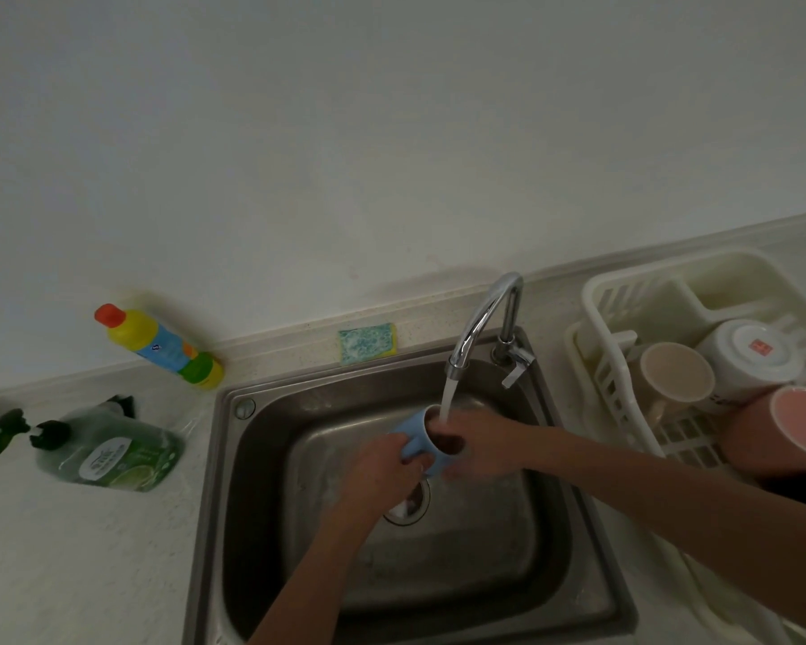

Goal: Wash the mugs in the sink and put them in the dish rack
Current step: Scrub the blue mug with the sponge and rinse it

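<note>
blue mug (417,437) sat gripped in your left hand (382,467) and right hand (478,446), fingers clamped, rinsing; three mugs filled the dish rack (599,290) at three o'clock.

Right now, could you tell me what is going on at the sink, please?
A person is rinsing a blue mug under the running tap, over the sink. The left hand grips the mug's outside, while the right hand works at its open mouth. Three mugs, beige, white and pink, already sit in the dish rack.
</note>
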Motion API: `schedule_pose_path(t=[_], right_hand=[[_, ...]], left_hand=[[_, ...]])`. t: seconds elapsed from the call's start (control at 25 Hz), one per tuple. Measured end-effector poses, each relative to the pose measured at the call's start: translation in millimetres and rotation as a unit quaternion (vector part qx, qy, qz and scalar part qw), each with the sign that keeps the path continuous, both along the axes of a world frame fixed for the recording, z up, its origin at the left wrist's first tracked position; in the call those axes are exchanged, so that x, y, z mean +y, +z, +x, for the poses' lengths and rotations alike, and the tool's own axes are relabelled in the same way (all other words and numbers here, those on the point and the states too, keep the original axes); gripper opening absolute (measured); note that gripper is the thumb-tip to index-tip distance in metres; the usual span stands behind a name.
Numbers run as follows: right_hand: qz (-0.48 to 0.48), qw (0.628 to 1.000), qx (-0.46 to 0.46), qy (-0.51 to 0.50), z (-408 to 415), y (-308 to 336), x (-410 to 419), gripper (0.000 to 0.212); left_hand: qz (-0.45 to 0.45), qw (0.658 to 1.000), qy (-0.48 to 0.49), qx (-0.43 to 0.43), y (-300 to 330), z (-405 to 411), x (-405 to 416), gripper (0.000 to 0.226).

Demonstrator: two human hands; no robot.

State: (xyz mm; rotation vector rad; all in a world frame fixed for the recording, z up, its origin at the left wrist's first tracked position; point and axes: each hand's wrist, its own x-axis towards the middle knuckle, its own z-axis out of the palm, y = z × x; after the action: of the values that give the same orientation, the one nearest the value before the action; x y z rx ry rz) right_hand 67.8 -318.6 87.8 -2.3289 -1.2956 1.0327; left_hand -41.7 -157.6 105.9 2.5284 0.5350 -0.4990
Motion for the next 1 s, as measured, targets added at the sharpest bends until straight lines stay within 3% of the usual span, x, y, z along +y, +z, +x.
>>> schedule_pose_path(t=[0.2, 0.36, 0.48, 0.6, 0.68, 0.76, 0.84, 1.0], right_hand=[[-0.026, 0.998, 0.04, 0.043, -2.9, -1.1, 7.3, 0.047], [0.017, 0.999, 0.027, -0.004, 2.4, -6.0, 2.4, 0.053], [-0.027, 0.998, 0.046, 0.034, -6.6, -0.6, -2.8, 0.05], [0.098, 0.99, 0.068, -0.073, 2.8, 16.7, 7.0, 0.037], [0.184, 0.946, 0.117, -0.24, 14.6, 15.6, 7.0, 0.029], [0.202, 0.884, 0.226, -0.357, 16.8, 2.5, 2.8, 0.025], [0.186, 0.816, 0.362, -0.41, 3.2, -8.6, -0.8, 0.036], [0.216, 0.633, 0.596, -0.443, -20.9, -23.6, -12.4, 0.044]], left_hand=[[-0.009, 1.0, 0.011, 0.019, 2.2, -1.8, 0.7, 0.025], [-0.018, 0.999, 0.021, 0.029, 1.5, -0.7, 0.5, 0.029], [-0.036, 0.998, 0.046, 0.025, 2.0, -1.0, 2.5, 0.021], [-0.09, 0.992, 0.078, 0.044, 0.9, 0.0, 1.9, 0.018], [-0.191, 0.967, 0.166, 0.032, 3.7, -1.5, 5.0, 0.018], [-0.308, 0.923, 0.23, 0.011, 9.6, -5.9, 8.4, 0.025], [-0.383, 0.892, 0.24, -0.009, 16.4, -11.1, 9.5, 0.029], [-0.479, 0.846, 0.232, -0.038, 37.6, -14.8, 4.3, 0.021]])
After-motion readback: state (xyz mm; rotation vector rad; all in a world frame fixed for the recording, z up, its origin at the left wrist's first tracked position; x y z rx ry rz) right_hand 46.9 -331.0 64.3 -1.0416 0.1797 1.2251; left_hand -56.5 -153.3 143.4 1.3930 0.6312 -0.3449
